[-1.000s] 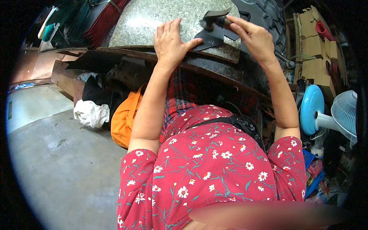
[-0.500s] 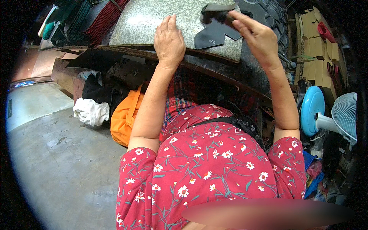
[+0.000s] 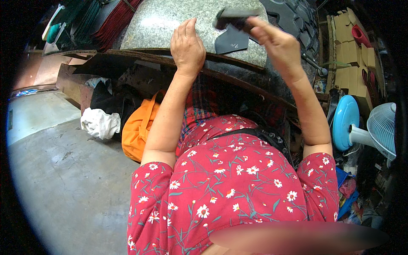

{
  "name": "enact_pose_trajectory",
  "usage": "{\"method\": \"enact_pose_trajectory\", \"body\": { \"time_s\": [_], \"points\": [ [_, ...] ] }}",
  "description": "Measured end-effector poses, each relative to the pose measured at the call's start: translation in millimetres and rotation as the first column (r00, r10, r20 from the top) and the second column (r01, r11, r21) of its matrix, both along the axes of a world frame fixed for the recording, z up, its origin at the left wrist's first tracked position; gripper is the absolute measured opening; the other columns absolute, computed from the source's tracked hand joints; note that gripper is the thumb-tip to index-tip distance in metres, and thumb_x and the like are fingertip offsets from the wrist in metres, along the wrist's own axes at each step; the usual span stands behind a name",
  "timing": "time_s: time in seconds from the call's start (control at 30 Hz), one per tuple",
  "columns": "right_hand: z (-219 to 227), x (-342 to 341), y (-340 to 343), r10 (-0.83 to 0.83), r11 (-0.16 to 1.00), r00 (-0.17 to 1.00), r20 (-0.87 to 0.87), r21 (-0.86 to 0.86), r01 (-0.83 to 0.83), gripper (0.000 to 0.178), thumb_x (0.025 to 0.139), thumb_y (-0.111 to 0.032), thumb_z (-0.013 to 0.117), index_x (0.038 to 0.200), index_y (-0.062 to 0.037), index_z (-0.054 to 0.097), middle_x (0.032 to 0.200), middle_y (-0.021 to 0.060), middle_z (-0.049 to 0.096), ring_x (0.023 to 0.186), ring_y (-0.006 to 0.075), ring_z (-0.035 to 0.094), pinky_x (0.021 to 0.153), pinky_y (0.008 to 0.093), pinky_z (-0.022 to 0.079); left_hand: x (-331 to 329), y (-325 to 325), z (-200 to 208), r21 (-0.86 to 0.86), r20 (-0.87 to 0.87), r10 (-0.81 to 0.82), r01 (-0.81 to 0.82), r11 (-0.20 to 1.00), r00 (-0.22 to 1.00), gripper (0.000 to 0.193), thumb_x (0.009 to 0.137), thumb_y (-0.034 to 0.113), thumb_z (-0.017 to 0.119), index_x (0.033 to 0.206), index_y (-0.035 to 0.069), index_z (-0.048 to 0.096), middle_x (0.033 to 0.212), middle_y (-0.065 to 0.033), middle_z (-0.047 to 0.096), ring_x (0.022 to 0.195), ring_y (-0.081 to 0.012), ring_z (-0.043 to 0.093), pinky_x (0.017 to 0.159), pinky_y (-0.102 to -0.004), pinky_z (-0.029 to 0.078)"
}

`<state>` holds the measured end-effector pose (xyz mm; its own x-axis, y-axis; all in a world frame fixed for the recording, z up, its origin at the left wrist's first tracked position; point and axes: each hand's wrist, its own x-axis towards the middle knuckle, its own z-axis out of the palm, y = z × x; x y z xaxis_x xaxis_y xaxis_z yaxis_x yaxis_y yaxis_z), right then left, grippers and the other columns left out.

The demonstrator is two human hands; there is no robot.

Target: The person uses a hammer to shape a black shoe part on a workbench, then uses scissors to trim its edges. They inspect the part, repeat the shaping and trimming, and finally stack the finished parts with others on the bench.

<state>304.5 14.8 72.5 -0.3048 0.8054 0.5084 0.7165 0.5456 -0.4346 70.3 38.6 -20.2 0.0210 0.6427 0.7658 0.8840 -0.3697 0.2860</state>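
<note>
My left hand (image 3: 188, 49) rests at the front edge of a speckled stone slab (image 3: 157, 25), fingers stretched out and holding nothing. My right hand (image 3: 278, 49) is closed around the end of a dark curved piece (image 3: 231, 18) above the slab. That piece is smeared by motion, so its exact kind does not show. Beneath it lies a flat black cut sheet (image 3: 231, 41) with a light handwritten mark. My right hand and the held piece hide part of this sheet.
Right of the slab are black cut pieces (image 3: 297, 21) in a heap. Bundled dark red strands (image 3: 114, 25) and green ones (image 3: 80, 25) lie at the left. An orange bag (image 3: 138, 129) and white cloth (image 3: 101, 123) sit below the table. At right stand a fan (image 3: 382, 127) and cardboard boxes (image 3: 350, 59).
My right hand has shifted left and slightly closer, carrying the dark curved piece left over the black sheet. My left hand has stayed in nearly the same place.
</note>
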Motion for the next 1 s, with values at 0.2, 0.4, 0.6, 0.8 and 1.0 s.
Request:
{"method": "enact_pose_trajectory", "body": {
  "time_s": [0.2, 0.4, 0.6, 0.8, 1.0],
  "points": [
    [-2, -3, -5, 0.044, 0.999, 0.943, 0.33, 0.015, -0.051, 0.031, 0.096, -0.036, 0.061, 0.122, -0.0216, 0.07, 0.098, 0.008, 0.073, 0.08, 0.0271, 0.071, 0.064, 0.035, 0.055, 0, -1, 1, -0.004, -0.009, -0.002, 0.002, 1.0, 1.0, 0.037, 0.087, 0.002, 0.055, 0.123, 0.002, 0.056, 0.116, -0.0163, 0.062, 0.106, -0.0351, 0.059, 0.096, -0.0435, 0.046],
    [-3, 1, -13, 0.08, 0.987, 0.995, 0.066, 0.131, -0.088, 0.031, 0.095, -0.039, 0.061, 0.122, -0.0248, 0.069, 0.091, 0.0053, 0.073, 0.072, 0.0256, 0.07, 0.06, 0.0344, 0.055, -1, -2, 0, 0.0, -0.002, -0.004, 0.004, 1.0, 1.0, 0.037, 0.086, 0.002, 0.055, 0.123, 0.003, 0.057, 0.116, -0.0161, 0.062, 0.107, -0.0347, 0.059, 0.096, -0.0434, 0.046],
    [4, 7, -17, 0.045, 0.999, 0.922, 0.385, 0.0, -0.048, 0.031, 0.094, -0.041, 0.061, 0.122, -0.0286, 0.07, 0.097, 0.0051, 0.074, 0.077, 0.0238, 0.071, 0.063, 0.0341, 0.056, -2, -1, -1, 0.012, -0.009, -0.007, 0.007, 1.0, 1.0, 0.036, 0.086, 0.003, 0.055, 0.122, 0.004, 0.057, 0.115, -0.0154, 0.063, 0.107, -0.0341, 0.059, 0.095, -0.0435, 0.047],
    [-7, 11, -7, 0.124, 0.985, 0.992, 0.011, 0.121, -0.125, 0.032, 0.095, -0.042, 0.06, 0.123, -0.029, 0.068, 0.076, 0.0054, 0.067, 0.068, 0.0271, 0.067, 0.057, 0.0386, 0.053, -2, -1, -2, -0.005, -0.007, 0.006, -0.006, 1.0, 1.0, 0.037, 0.086, 0.004, 0.056, 0.122, 0.005, 0.058, 0.116, -0.0146, 0.063, 0.108, -0.0339, 0.059, 0.095, -0.043, 0.046],
    [-25, 1, 13, 0.034, 0.984, 0.977, 0.21, 0.166, -0.069, 0.033, 0.096, -0.043, 0.059, 0.123, -0.0284, 0.069, 0.078, 0.0077, 0.067, 0.068, 0.0281, 0.067, 0.056, 0.0385, 0.053, -1, -2, 0, -0.01, -0.021, 0.006, -0.006, 1.0, 1.0, 0.037, 0.085, 0.003, 0.057, 0.122, 0.005, 0.058, 0.116, -0.0142, 0.063, 0.108, -0.0336, 0.059, 0.095, -0.0431, 0.046]
  ]
}}
